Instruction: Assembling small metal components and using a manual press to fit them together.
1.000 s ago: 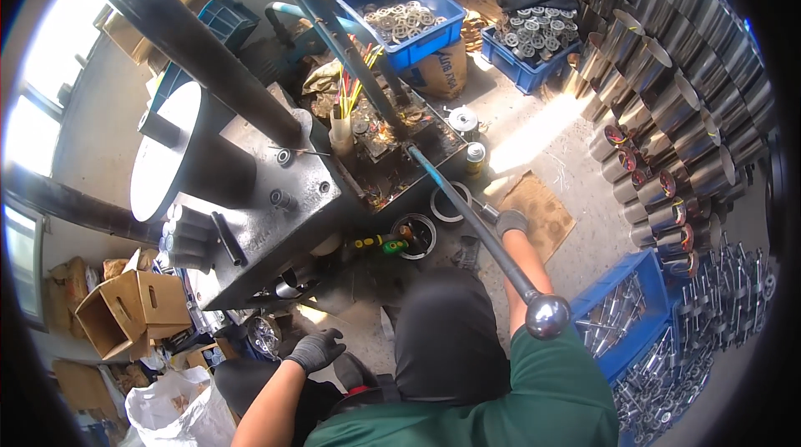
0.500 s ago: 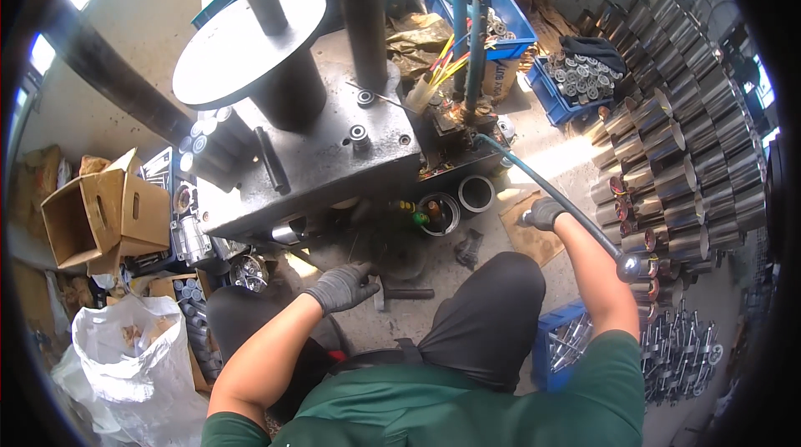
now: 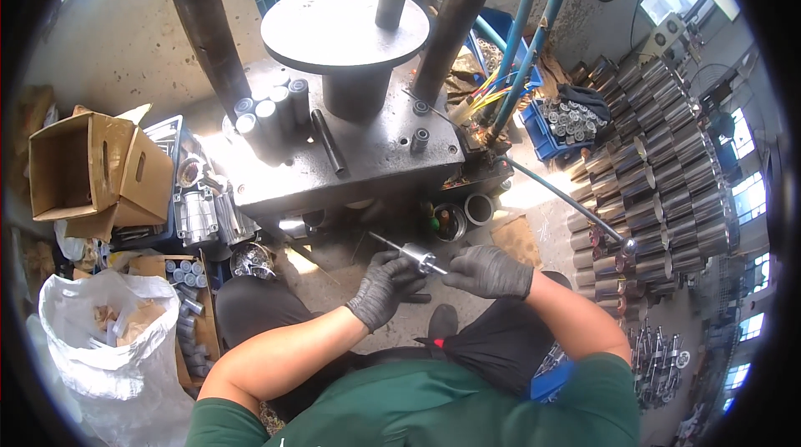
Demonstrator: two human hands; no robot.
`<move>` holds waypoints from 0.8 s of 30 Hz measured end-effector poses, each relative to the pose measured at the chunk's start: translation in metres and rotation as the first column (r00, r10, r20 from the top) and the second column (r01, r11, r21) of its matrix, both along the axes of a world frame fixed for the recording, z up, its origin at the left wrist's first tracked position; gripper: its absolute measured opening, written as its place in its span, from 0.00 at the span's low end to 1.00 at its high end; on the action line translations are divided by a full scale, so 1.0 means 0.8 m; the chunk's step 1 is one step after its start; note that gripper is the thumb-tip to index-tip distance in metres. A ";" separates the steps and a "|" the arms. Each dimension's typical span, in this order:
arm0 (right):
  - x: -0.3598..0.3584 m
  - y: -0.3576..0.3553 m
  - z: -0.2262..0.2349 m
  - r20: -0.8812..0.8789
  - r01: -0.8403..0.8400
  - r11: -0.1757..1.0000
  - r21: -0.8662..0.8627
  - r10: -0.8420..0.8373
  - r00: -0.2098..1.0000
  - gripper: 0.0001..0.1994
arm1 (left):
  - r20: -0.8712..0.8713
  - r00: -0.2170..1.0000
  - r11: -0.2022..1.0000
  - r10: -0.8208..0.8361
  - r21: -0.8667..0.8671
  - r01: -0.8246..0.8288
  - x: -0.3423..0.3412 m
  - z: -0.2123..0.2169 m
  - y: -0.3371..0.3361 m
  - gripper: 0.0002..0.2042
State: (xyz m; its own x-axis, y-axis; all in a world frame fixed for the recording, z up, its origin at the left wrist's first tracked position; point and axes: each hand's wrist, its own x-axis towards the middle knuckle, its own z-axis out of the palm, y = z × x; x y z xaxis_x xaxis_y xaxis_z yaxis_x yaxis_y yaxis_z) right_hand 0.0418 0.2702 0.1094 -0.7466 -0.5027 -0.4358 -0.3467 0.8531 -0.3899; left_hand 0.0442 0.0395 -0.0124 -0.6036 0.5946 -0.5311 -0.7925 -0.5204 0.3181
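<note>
In front of my lap, a silver rotor on a thin shaft (image 3: 417,258) is held slantwise between my two gloved hands. My left hand (image 3: 385,290) is closed around its left side, with one end of the shaft sticking out past the fingers. The fingers of my right hand (image 3: 491,272) pinch the other end of the shaft. Just below, the dark handle of a hammer (image 3: 415,298) shows on the floor, its head hidden behind my left hand.
Ahead stands a heavy press bed (image 3: 392,151) with a round plate (image 3: 334,26), several grey cylinders (image 3: 269,118) and a dark rod (image 3: 328,143). A ball-ended lever (image 3: 576,207) reaches out rightward. Stacked metal tubes (image 3: 659,172) line the right; a carton (image 3: 125,172) and white sack (image 3: 108,339) stand left.
My right hand has come back from low on the right, and my left hand has risen from beside the hammer. Both now hold the rotor. The view has shifted.
</note>
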 end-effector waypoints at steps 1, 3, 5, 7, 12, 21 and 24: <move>-0.006 -0.007 -0.003 -0.002 0.004 0.993 -0.114 -0.004 1.000 0.18 | -0.001 0.995 0.985 0.104 -0.136 -0.104 0.001 -0.002 -0.005 0.16; -0.025 -0.020 -0.017 0.025 0.066 0.967 -0.244 -0.061 0.998 0.16 | -0.016 0.975 0.938 0.223 -0.268 -0.219 -0.004 -0.014 -0.016 0.14; -0.052 -0.026 -0.033 0.252 0.325 0.877 -0.355 -0.244 0.936 0.19 | -0.052 0.980 0.949 0.193 -0.243 -0.199 -0.022 -0.035 -0.020 0.14; -0.063 -0.042 -0.060 0.391 0.551 0.733 -0.399 -0.408 0.825 0.19 | -0.120 0.970 0.936 0.213 -0.259 -0.237 -0.032 -0.058 -0.025 0.13; -0.049 -0.095 -0.125 0.573 0.828 0.191 -0.528 -0.639 0.513 0.13 | -0.178 0.944 0.885 0.279 -0.334 -0.325 -0.046 -0.073 -0.049 0.11; -0.075 -0.062 -0.073 -0.226 0.419 0.530 -0.737 -0.778 0.586 0.13 | -0.064 0.976 0.947 0.208 -0.238 -0.217 -0.016 -0.058 -0.051 0.19; -0.131 -0.055 -0.044 -0.630 0.209 0.748 -0.631 -0.650 0.425 0.14 | -0.022 0.974 0.962 0.226 -0.151 -0.227 -0.010 -0.056 -0.044 0.21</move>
